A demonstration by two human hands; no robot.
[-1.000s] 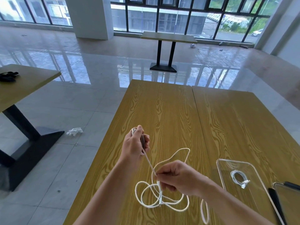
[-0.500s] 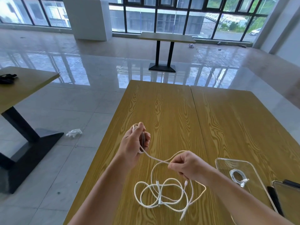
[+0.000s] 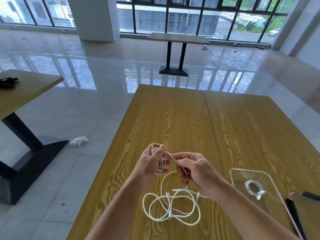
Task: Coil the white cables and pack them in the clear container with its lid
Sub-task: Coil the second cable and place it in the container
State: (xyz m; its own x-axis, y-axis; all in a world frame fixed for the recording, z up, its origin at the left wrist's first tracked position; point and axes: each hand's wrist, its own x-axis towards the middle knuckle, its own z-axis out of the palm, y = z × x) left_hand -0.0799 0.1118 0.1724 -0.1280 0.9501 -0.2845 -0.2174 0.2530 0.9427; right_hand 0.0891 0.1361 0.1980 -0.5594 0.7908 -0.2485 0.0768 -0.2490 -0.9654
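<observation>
A long white cable (image 3: 170, 207) lies in loose tangled loops on the yellow wood-grain counter (image 3: 173, 122), one strand rising to both hands. The left hand (image 3: 152, 161) grips a few wound turns of it; the right hand (image 3: 194, 168), just beside, pinches the strand. To the right sits a clear plastic container (image 3: 232, 174) holding a small coiled white cable (image 3: 254, 187). A dark flat device (image 3: 306, 215) lies at the counter's right edge.

I sit at a wooden table (image 3: 173, 118). A dark tablet (image 3: 308, 215) lies at its right edge. On the shiny floor (image 3: 103, 80) lies a crumpled white thing (image 3: 79, 140), beside another table (image 3: 26, 90).
</observation>
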